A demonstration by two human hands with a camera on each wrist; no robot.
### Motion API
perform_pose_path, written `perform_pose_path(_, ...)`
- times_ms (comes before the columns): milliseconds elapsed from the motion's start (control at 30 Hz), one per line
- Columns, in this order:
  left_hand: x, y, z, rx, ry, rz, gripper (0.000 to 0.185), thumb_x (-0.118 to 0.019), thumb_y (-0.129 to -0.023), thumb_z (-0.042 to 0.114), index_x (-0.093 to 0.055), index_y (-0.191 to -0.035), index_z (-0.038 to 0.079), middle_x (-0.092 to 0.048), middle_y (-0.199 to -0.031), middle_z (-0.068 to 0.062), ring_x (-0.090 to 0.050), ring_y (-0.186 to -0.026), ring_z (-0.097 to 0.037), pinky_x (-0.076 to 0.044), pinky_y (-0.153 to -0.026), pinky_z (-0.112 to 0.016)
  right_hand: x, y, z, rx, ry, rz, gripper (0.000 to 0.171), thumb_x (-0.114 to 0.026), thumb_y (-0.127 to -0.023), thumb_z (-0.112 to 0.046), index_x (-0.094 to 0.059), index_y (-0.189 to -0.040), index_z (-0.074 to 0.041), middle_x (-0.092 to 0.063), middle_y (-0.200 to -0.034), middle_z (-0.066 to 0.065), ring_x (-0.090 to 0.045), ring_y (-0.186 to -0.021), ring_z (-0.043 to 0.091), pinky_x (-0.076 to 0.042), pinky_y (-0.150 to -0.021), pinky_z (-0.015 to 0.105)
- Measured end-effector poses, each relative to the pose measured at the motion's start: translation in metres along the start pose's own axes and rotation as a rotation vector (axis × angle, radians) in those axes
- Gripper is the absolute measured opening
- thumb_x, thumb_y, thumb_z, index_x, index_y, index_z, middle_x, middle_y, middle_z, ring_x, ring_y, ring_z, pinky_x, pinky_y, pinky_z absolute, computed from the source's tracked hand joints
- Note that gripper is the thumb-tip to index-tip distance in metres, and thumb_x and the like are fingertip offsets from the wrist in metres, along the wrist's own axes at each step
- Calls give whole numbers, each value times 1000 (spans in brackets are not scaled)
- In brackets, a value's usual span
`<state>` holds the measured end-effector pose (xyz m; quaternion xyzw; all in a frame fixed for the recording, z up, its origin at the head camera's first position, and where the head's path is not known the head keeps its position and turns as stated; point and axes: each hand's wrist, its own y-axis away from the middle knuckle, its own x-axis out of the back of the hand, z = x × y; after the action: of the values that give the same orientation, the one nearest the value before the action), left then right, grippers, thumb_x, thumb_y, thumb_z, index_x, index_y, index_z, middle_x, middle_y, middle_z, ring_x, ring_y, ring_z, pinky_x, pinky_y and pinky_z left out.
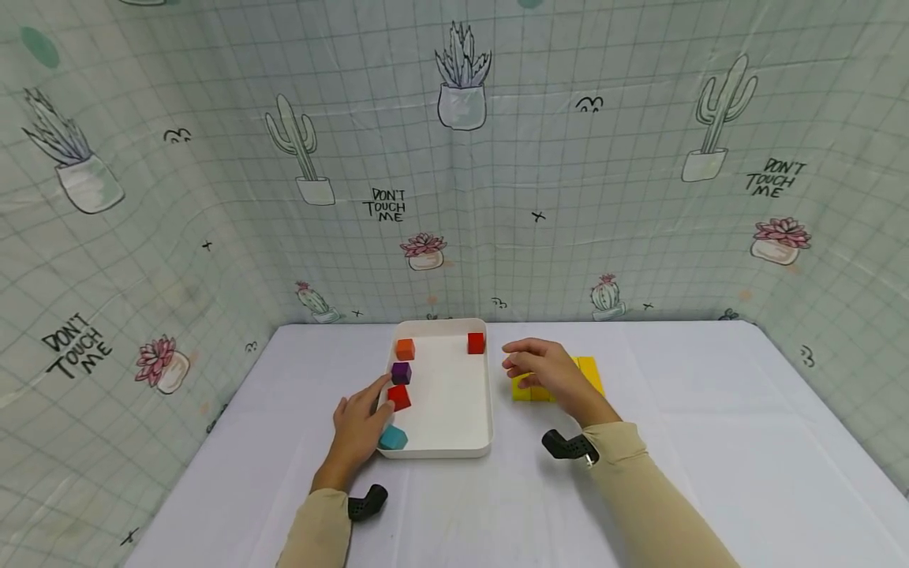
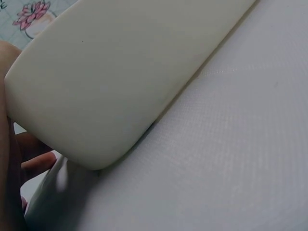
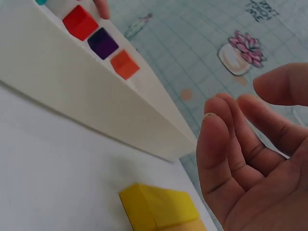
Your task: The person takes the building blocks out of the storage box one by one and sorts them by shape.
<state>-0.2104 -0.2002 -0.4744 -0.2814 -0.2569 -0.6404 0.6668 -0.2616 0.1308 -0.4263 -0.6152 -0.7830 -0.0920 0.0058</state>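
Inside white tray (image 1: 488,394): two red cubes (image 1: 399,397), one orange (image 1: 405,349), one purple (image 1: 401,372), one teal (image 1: 393,438). Left hand (image 1: 360,430) touches near red cube, fingers extended; right hand (image 1: 547,371) loosely spread, holding nothing, over yellow blocks (image 1: 588,369).

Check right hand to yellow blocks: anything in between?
Nothing visible. The right hand hovers open just above the yellow blocks, with no object between them; the tray sits to their left.

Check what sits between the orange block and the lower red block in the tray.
The purple block sits between the orange block and the lower red block, along the tray left wall. Head and right wrist views show it.
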Motion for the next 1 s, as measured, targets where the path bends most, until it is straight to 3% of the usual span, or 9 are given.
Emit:
perform_pose_path(367, 1, -1, 2, 21, -5, -17, 53, -53, -102, 27, -44, -153, 19, -44, -154, -14, -31, -144, -39, 4, -117, -63, -29, -18, -11, 52, 6, -162, 33, -58, -99, -20, -64, -126, -1, -64, -119, 26, -65, -104, 36, -58, -82, 34)
perform_pose_path(533, 3, -1, 3, 29, -21, -41, 57, -56, -101, 28, -42, -155, 20, -43, -155, -15, -29, -144, -41, 4, -116, -64, -37, -27, -17, 64, 3, -276, 33, -59, -99, -18, -62, -127, 0, -65, -118, 23, -62, -110, 43, -58, -85, 38)
perform_pose_path(700, 5, -2, 0, 18, -43, -47, 58, -56, -100, 32, -41, -155, 20, -44, -154, -14, -30, -143, -41, 2, -116, -65, -44, -34, -18, 66, 55, -398, 40, -60, -99, -21, -58, -132, 2, -65, -122, 22, -63, -111, 40, -57, -88, 39)
perform_pose_path(1000, 4, -4, -4, 15, -46, -67, 57, -55, -101, 37, -42, -155, 23, -44, -154, -12, -30, -143, -40, 1, -117, -63, -64, -38, -22, 80, 110, -527, 45, -62, -97, -21, -57, -134, 4, -66, -121, 19, -63, -111, 39, -57, -88, 40)
